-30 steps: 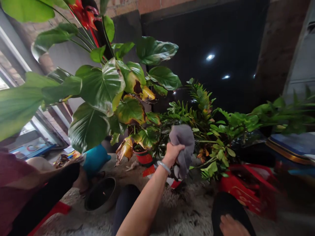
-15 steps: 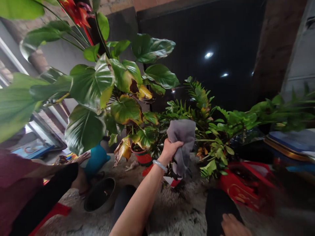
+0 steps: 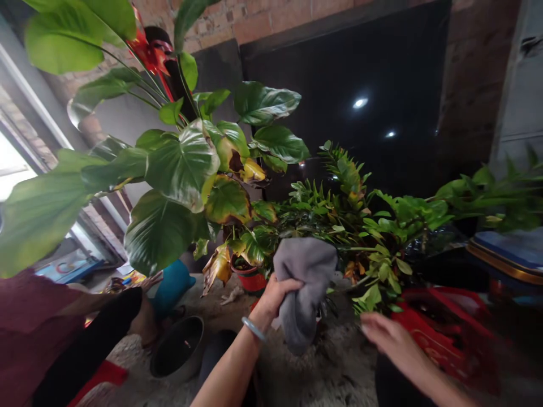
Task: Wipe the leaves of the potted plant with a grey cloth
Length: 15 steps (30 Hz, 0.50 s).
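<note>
A crumpled grey cloth [image 3: 305, 271] hangs from my left hand [image 3: 274, 297], the fingers closed on one side of it. A pale bangle [image 3: 253, 329] circles that wrist. Leafy green plants [image 3: 379, 254] grow just behind and to the right of the cloth. My right hand [image 3: 384, 334] is raised in front of them, apart from the cloth, slightly blurred, with its fingers stretched out and holding nothing. A red pot [image 3: 250, 278] stands behind my left hand, under a large-leaved plant [image 3: 182, 164] with some yellowed, browned leaves.
A seated person in a maroon top [image 3: 38, 328] is at the left, beside a teal object [image 3: 173, 287]. A dark round bowl [image 3: 178, 347] sits on the ground. At right are a red bag [image 3: 445, 333] and a blue-lidded box [image 3: 509, 251]. Dark panels [image 3: 382, 73] stand behind.
My left hand has brought the cloth lower and nearer, and more of it is spread out. My right hand has risen from my knee toward the middle. The view has shifted slightly.
</note>
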Tool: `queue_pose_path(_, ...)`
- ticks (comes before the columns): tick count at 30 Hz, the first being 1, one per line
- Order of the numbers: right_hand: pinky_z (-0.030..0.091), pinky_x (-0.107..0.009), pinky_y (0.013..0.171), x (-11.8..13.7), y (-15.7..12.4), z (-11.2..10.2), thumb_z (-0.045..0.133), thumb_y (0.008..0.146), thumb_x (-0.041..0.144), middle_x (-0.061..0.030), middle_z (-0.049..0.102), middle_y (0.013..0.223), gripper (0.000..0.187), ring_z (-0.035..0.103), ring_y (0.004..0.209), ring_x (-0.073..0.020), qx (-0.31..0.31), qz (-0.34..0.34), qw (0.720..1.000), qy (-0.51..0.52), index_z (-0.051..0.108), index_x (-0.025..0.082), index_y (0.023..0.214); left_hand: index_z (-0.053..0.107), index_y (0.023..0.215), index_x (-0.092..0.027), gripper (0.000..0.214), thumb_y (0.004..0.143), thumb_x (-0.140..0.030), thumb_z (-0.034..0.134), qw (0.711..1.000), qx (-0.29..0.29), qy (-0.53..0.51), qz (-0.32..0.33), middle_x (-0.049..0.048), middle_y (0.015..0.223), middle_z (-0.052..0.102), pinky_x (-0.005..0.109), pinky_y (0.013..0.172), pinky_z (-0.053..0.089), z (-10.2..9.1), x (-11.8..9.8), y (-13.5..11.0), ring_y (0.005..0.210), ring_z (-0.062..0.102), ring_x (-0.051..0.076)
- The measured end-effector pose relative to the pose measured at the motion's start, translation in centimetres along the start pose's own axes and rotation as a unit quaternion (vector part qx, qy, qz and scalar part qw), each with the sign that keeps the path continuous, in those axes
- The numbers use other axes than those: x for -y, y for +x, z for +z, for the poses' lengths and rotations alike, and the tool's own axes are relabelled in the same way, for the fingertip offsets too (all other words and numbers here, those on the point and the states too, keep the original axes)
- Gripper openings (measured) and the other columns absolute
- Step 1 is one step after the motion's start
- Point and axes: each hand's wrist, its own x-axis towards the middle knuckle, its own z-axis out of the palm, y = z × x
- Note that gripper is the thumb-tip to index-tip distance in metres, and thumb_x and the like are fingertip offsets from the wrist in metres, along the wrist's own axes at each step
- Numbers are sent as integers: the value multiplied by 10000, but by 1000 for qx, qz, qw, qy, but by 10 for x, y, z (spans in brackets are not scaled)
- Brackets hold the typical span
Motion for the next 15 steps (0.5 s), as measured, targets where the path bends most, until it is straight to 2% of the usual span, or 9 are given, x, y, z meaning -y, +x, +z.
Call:
queue_pose_path(2,545,-327,542,28,34,6,757,594,363,-53,758,727,230,706,675,-254,-60,84,981,164,724,263,799,673,731,-165,331,424,-215,784,997,-70,-29,21,31,677,691,332,618,528,0,4,9,613,619,195)
queue_pose_path(4,538,-306,515,45,64,14,774,590,296,-28,739,705,288,698,632,-224,-113,119,956,243,693,272,865,660,692,-159,289,432,-184,783,995,-102,-5,-3,29,624,672,334,594,518,-6,24,9,581,606,193)
queue_pose_path(6,525,-288,480,49,86,21,774,602,271,-1,723,698,416,689,590,-206,-134,126,946,267,661,299,1002,666,669,-156,262,434,-132,780,996,-63,44,-50,30,591,667,338,584,512,-18,46,1,581,618,211)
queue_pose_path(8,529,-281,480,46,97,27,771,618,281,17,716,705,559,695,588,-200,-134,121,943,278,607,329,1150,689,687,-161,263,445,-101,772,993,18,75,-91,30,597,681,344,597,519,-32,56,-8,616,648,238)
queue_pose_path(10,552,-280,532,41,100,33,773,619,297,32,705,700,647,715,632,-197,-125,99,937,312,562,336,1230,716,743,-166,290,463,-99,750,990,72,69,-98,38,648,716,353,624,537,-39,46,-13,666,676,259)
queue_pose_path(11,560,-282,563,39,101,35,777,611,304,37,699,693,663,723,659,-199,-116,79,930,341,559,328,1237,725,772,-165,311,468,-105,739,991,78,59,-89,43,673,731,357,637,545,-39,34,-12,678,683,262)
queue_pose_path(13,564,-294,599,38,102,38,789,586,305,34,696,691,626,730,701,-213,-90,36,911,402,598,299,1182,725,820,-160,354,468,-126,731,997,46,31,-55,43,691,743,358,649,558,-31,6,-5,670,685,252)
queue_pose_path(15,560,-311,599,41,104,41,800,571,290,13,713,730,513,730,738,-234,-60,8,897,438,662,269,1065,703,833,-161,370,465,-149,737,1000,-28,-4,-13,27,665,731,340,623,558,-18,-13,6,620,667,222)
